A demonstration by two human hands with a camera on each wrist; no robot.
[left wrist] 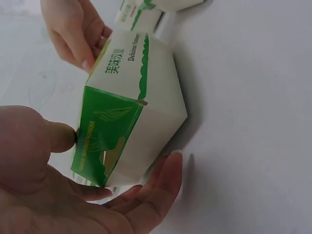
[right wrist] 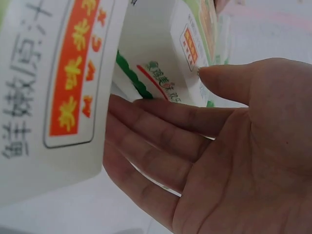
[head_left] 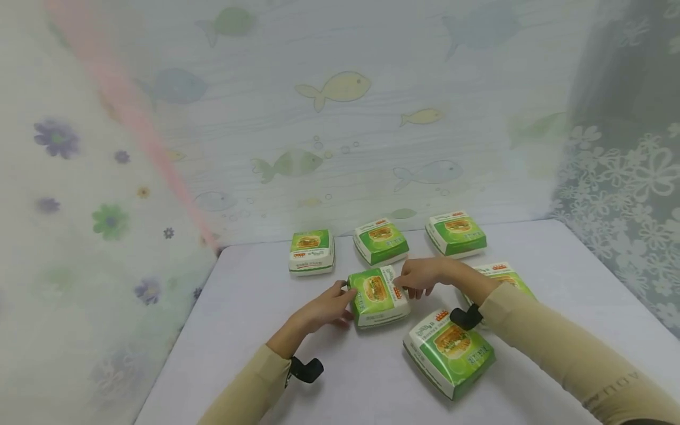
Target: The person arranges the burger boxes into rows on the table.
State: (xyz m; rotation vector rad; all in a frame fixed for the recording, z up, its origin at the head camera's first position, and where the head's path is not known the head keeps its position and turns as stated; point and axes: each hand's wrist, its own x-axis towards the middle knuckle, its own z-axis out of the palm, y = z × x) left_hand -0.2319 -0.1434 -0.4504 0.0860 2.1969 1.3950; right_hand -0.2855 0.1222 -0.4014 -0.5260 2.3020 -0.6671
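A green and white burger box (head_left: 376, 300) with a burger picture on its lid is between both hands, near the middle of the table. My left hand (head_left: 328, 308) grips its left side: in the left wrist view the thumb is at the top edge of the green end (left wrist: 105, 134), the fingers curl low beside it. From the opposite side my right hand (head_left: 427, 275) holds the same box; in the right wrist view its thumb touches the printed white side (right wrist: 163, 53) and the fingers reach beneath. Whether the box's base touches the table cannot be told.
Three like boxes stand in a back row: left (head_left: 311, 252), middle (head_left: 381, 241) and right (head_left: 455, 234). Another box (head_left: 448, 353) lies at the front right, and one (head_left: 504, 273) is partly hidden under the right forearm. Patterned curtains (head_left: 340, 130) border the white table (head_left: 244, 307).
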